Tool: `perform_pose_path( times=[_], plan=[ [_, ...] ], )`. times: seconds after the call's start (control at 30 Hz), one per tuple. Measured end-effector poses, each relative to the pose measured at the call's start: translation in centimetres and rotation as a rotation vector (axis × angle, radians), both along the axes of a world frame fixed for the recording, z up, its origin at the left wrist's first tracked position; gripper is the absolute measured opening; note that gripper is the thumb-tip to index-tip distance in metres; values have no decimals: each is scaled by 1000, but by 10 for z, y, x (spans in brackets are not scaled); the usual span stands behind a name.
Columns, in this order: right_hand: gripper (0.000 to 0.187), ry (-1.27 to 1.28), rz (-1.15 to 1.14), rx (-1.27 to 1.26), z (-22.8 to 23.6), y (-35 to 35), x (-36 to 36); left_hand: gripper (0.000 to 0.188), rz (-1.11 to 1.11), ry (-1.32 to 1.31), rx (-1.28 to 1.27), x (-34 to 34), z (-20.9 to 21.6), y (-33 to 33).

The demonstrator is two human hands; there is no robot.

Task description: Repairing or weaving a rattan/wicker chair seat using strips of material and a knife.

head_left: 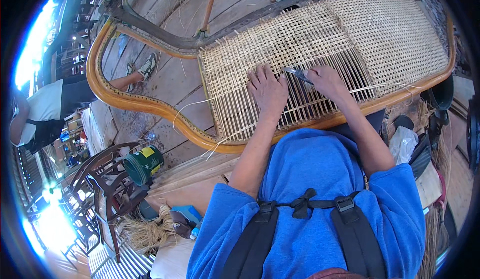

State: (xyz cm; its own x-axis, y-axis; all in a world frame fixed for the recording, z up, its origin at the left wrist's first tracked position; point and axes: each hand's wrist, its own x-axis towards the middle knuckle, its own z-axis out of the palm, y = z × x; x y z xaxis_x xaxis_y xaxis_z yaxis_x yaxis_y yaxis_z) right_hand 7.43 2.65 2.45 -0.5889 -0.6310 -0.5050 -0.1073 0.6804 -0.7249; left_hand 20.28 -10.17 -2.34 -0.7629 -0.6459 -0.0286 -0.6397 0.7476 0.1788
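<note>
A cane panel [280,44] fills the wooden seat frame [150,108] in front of me. Its far part and right side are densely woven, while the near middle has mostly parallel strands with dark gaps between them. My left hand [268,91] lies on the strands, fingers stretched out and holding nothing. Just right of it, my right hand [326,81] grips a slim hand tool [301,74] with a dark handle and a pale metal tip. The tip points left toward my left fingers, at the edge of the weave; its exact kind is unclear. A loose cane strand [387,85] extends rightward across the panel.
At the lower left stand a green bucket [143,165] and a dark wooden chair [102,199]. A bundle of fibre strands [150,231] lies below them. Another person [60,99] is at the far left, a foot stretched toward the frame. A clear plastic bag [403,144] sits at right.
</note>
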Motion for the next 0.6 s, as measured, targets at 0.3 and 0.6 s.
perform_pose_path(
  times=[0.3, 0.6],
  plan=[
    [38, 122, -44, -97, -9, -1, 19, 60, 13, -15, 53, -3, 0, 0],
    [37, 74, -151, -16, -4, 2, 19, 67, 53, -48, 80, -11, 6, 4]
  ],
)
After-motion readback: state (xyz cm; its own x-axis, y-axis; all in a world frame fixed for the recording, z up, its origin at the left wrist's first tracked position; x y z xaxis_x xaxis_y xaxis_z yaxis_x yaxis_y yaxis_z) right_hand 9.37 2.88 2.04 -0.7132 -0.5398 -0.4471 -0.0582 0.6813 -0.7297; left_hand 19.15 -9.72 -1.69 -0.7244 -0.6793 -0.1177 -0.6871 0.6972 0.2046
